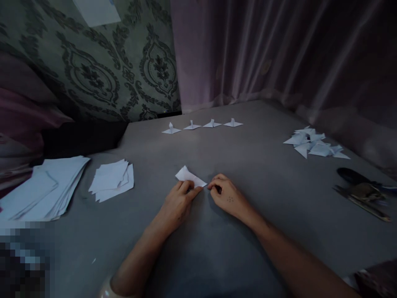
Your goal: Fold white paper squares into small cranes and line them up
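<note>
A folded piece of white paper (191,178) lies on the grey surface in front of me, with a raised fold at its left end and a sharp corner pointing right. My left hand (180,200) holds its near edge, thumb and fingers pressed on it. Just beyond the sharp corner is my right hand (228,194), closed, its fingers curled and thumb drawn in. Whether its fingertips pinch the very tip of the paper I cannot tell.
Several folded paper figures stand in a row (212,123) at the back. More lie in a pile (313,142) at right, above dark tools (362,190). Small paper pieces (111,180) and a larger paper stack (46,188) lie at left. A curtain (248,49) borders the far side.
</note>
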`<action>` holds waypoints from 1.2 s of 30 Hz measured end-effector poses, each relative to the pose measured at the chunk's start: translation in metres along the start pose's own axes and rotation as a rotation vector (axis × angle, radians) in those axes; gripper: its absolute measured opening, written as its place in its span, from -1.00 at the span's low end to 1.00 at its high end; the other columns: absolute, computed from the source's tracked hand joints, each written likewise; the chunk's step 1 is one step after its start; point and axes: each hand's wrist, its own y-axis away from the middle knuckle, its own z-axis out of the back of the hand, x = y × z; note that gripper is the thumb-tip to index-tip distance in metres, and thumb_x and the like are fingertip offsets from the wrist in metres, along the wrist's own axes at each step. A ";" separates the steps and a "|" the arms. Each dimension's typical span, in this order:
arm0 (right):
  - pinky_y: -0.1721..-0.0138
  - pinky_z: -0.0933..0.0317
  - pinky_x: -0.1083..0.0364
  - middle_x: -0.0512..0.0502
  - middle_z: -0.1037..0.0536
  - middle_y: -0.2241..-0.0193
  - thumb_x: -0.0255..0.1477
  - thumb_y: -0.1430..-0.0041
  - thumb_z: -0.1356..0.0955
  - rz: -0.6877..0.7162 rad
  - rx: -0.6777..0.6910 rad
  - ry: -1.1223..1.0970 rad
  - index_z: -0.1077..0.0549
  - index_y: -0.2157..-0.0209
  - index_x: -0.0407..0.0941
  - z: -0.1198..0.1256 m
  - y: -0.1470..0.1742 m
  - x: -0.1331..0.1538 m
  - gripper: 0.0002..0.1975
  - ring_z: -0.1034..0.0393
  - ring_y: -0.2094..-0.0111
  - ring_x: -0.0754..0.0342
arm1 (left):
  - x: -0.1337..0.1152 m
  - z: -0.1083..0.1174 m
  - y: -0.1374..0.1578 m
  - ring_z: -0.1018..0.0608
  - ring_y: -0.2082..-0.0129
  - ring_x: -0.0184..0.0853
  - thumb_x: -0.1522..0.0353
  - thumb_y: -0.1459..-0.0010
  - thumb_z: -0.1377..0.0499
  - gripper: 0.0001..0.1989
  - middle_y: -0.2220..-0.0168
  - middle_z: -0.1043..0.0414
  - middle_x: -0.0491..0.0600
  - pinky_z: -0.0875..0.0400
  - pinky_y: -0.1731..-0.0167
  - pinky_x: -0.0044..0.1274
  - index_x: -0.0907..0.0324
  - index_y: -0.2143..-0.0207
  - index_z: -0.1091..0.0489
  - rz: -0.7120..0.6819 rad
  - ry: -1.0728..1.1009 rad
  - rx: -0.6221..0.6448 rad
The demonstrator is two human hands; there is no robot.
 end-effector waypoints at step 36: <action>0.32 -0.20 0.13 -0.10 -0.36 0.23 -0.62 -0.21 -0.18 0.361 0.004 0.488 -0.32 -0.05 -0.03 0.008 0.011 0.013 -0.58 -0.29 0.35 0.11 | -0.017 0.017 0.003 -0.43 0.14 -0.19 0.56 -0.14 0.00 -0.78 0.21 -0.51 0.03 -0.08 0.08 -0.27 0.17 0.27 -0.38 -0.027 -0.208 -0.143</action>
